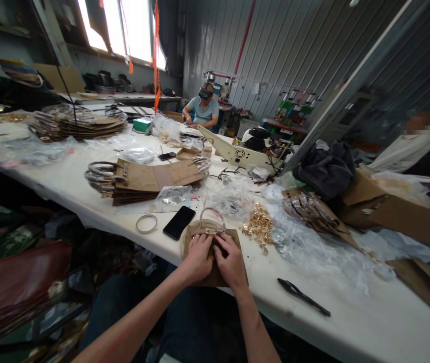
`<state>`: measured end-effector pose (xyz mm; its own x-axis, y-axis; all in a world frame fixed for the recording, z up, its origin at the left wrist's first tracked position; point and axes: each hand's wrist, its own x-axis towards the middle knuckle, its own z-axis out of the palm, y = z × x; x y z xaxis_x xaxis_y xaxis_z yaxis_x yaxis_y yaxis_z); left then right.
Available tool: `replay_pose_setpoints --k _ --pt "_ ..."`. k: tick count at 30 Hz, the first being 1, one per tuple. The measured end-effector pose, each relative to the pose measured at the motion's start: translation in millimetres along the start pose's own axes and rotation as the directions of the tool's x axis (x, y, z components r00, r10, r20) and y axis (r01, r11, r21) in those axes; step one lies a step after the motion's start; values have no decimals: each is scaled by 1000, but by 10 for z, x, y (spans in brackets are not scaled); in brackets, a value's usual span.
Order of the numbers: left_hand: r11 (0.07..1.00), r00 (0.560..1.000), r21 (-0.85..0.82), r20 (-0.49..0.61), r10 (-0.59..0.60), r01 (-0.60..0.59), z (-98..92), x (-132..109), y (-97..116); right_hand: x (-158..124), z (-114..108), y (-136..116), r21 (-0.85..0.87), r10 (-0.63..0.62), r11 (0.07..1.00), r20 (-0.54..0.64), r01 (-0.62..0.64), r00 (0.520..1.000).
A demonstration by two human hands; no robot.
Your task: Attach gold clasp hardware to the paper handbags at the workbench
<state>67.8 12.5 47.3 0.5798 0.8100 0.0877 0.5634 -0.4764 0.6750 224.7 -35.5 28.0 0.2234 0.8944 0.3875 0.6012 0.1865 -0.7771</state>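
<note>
A brown bag panel (pixel 215 275) rests at the table's front edge before me, partly over a round pale disc. An arched, wrapped handle (pixel 212 210) and a gold buckle (pixel 215 230) show at its far edge. Closed on the panel just below the buckle, my left hand (pixel 200 256) has its fingertips at the handle's base. Beside it, with curled fingers, my right hand (pixel 230 258) grips the same panel. What lies under the fingertips is hidden. Right of the panel is a heap of small gold fittings (pixel 259 225).
Left of the panel lie a black phone (pixel 179 222) and a tape roll (pixel 146 224). Stacked bag panels (pixel 143 179) sit behind them. A dark hand tool (pixel 304 296) and plastic wrap (pixel 336 262) are at right. A co-worker (pixel 202 108) sits across the table.
</note>
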Motion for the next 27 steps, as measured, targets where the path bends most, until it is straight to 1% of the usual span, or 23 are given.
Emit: replay_pose_setpoints --k 4,10,15,19,23,27 --pt "1000 1000 22 -16 -4 4 -3 -18 22 11 -1 -9 9 13 1000 -3 -13 1000" --pt "994 1000 106 4 -7 6 -21 -29 95 23 -4 -13 24 20 1000 -8 -20 1000" --pt "988 1000 151 -1 15 -15 3 -22 109 41 22 14 10 39 999 -32 -39 999" --pt "987 1000 160 -1 20 -20 13 -14 111 130 52 1 -3 45 999 -49 -45 998" --pt "988 1000 155 -20 13 -10 -7 -13 123 218 77 -15 0 28 1000 -37 -28 999" --pt "992 999 123 -31 21 -17 -46 -14 110 191 87 -3 -25 52 998 -112 -55 992"
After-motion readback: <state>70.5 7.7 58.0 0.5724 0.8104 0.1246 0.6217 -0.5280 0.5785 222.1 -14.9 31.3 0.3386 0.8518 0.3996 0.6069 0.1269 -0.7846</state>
